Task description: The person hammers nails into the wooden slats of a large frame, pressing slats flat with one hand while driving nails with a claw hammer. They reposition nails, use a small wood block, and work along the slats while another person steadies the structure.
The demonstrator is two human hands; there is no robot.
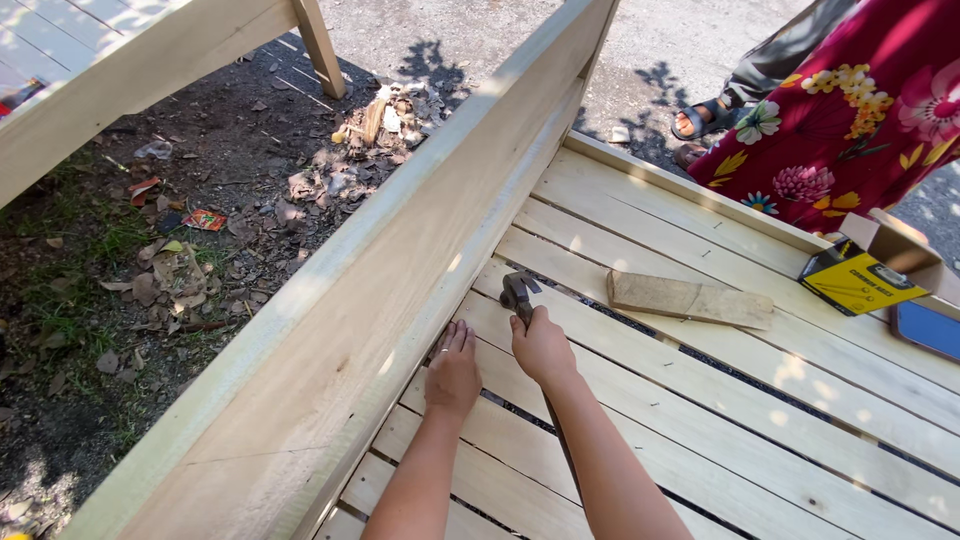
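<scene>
Pale wooden slats [700, 400] lie under both forearms, which reach up from the near edge. The left hand [453, 372] rests palm down on a slat, fingers [458, 335] straight and close together, holding nothing, their tips beside the foot of the tall side board [380, 290]. Just right of those fingers, the right hand [541, 345] is curled tight around a hammer [519, 293], gripping the handle close under the dark metal head; the head sits just beyond the knuckles, low over the slats and near the side board. Farther right of the right fingers, well apart, a short weathered wood block [688, 298] lies flat across the slats. Beyond it, at the far right, sits a yellow box [862, 281] and a person in a red flowered dress [860, 110].
</scene>
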